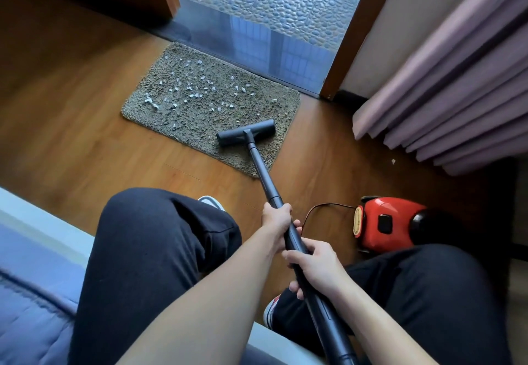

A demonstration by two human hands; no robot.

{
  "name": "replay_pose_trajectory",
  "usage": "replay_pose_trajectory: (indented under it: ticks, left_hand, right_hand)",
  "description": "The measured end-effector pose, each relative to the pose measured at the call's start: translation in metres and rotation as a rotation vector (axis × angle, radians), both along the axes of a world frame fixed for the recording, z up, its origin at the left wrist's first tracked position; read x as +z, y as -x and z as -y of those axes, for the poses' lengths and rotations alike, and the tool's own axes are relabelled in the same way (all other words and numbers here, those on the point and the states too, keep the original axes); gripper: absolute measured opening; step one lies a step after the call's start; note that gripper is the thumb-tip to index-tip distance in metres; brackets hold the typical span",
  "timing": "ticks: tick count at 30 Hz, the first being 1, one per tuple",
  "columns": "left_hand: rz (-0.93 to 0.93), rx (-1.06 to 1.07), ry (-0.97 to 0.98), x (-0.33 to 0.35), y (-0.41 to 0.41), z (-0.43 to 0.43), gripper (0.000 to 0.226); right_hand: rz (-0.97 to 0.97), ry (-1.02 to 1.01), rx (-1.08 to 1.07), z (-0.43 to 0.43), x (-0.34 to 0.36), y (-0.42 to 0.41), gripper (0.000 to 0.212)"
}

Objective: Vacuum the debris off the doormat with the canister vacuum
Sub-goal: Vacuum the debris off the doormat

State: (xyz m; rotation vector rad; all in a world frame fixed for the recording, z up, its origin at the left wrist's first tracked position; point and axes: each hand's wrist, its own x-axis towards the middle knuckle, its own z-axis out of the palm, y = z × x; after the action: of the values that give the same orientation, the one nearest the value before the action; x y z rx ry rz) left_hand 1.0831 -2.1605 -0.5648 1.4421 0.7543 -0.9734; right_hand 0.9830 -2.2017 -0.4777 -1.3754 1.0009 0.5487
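Bare wood floor [71, 141] lies left of the doormat [200, 124]; curtain [457, 93] and canister [391, 226] crowd the right.

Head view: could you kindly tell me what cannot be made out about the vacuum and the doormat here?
- Head view: the wand leaves the bottom edge, so its hose link to the canister vacuum is cut off.
- Head view: the canister vacuum's rear end is lost in shadow.
- Head view: the doormat under the floor head is covered by it.
- Head view: the debris is too small to identify.
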Motion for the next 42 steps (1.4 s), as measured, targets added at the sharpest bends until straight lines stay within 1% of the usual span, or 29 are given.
replay_pose_trajectory:
  ticks: [2, 7, 16, 23, 29, 36, 42]
  left_hand:
    - [0.007, 0.000, -0.006, -0.001, -0.010, -0.002, 0.011]
    - [0.036, 0.010, -0.020, -0.009, -0.057, -0.006, 0.011]
    - [0.043, 0.083, 0.010, -0.023, -0.153, -0.007, 0.011]
    - [0.058, 0.095, 0.024, -0.031, -0.184, -0.012, 0.015]
    - [0.037, 0.095, 0.035, -0.021, -0.171, -0.017, 0.014]
    - [0.006, 0.102, 0.001, -0.007, -0.110, -0.026, 0.013]
    - [-0.021, 0.124, 0.025, -0.001, -0.059, -0.036, 0.014]
  right_hand:
    - [0.001, -0.001, 0.008, -0.002, 0.000, -0.010, 0.015]
    - [0.017, -0.009, 0.026, -0.006, -0.006, -0.055, 0.016]
    - [0.023, 0.005, 0.030, -0.005, -0.029, -0.149, 0.012]
    - [0.045, -0.017, 0.021, -0.011, -0.037, -0.180, 0.007]
    - [0.026, -0.021, 0.021, -0.015, -0.028, -0.170, 0.015]
    - [0.005, -0.017, 0.071, -0.020, -0.017, -0.112, 0.009]
    - [0.026, 0.036, 0.183, -0.025, -0.007, -0.064, 0.010]
